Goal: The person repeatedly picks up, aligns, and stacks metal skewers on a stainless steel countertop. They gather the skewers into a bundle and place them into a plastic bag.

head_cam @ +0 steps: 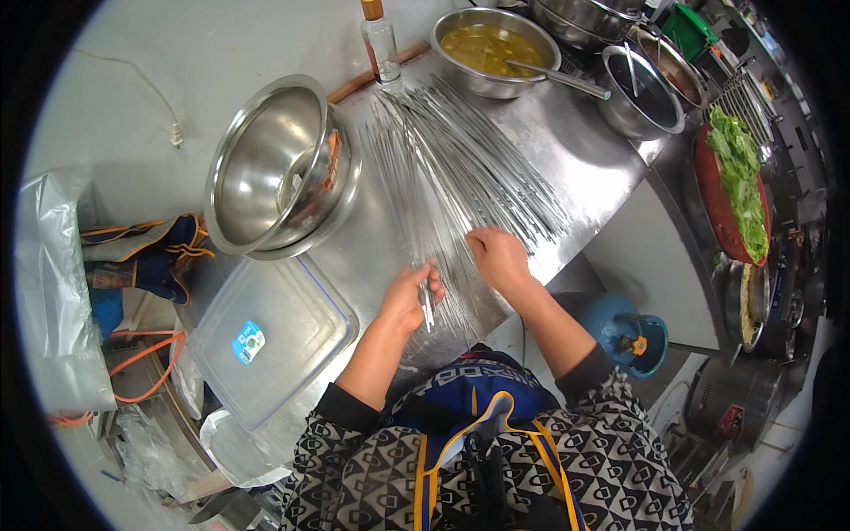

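Observation:
A thin bundle of long metal skewers (pixel 403 192) passes through my left hand (pixel 406 295), whose fingers are closed around it near the lower ends. My right hand (pixel 499 260) is curled, knuckles up, just right of the middle strands. Its fingertips are turned away from the camera, so a skewer pinched there cannot be made out. Beyond it a larger pile of metal skewers (pixel 495 156) fans out over the stainless steel table (pixel 584 166). More loose skewers lie between the two hands, with ends pointing towards the table's front edge.
Nested steel bowls (pixel 265 159) and a clear plastic lid (pixel 279 332) lie left. At the back stand a glass bottle (pixel 381 50) and a steel bowl of yellow liquid (pixel 495 50) with a ladle. Leafy greens (pixel 738 182) fill a red container far right; a blue gas cylinder (pixel 617 332) stands below.

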{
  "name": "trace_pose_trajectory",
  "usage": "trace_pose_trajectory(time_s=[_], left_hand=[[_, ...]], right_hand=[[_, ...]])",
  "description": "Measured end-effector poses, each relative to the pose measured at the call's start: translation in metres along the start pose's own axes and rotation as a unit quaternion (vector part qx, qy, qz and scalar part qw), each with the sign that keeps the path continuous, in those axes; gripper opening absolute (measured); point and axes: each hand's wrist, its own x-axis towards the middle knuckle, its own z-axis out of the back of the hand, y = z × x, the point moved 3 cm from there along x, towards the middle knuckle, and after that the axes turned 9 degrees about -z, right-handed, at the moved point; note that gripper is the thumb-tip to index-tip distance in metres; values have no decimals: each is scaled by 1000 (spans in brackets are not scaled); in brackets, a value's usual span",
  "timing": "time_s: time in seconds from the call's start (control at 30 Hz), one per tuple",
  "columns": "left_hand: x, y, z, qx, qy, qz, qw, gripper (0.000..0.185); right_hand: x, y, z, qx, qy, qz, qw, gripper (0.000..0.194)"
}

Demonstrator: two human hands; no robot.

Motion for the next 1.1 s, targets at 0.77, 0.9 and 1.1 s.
trace_pose_trajectory(time_s=[0.77,0.9,1.1], left_hand=[[-2,-3,12,-9,-9,19,1000,16],[-4,-5,14,-14,-12,20,1000,15],[-3,-6,21,-9,-1,21,1000,13]], right_hand=[[66,36,-86,-462,159,-71,870,21],[77,45,-87,-501,171,-117,840,24],[88,28,-55,-374,196,-144,895,23]])
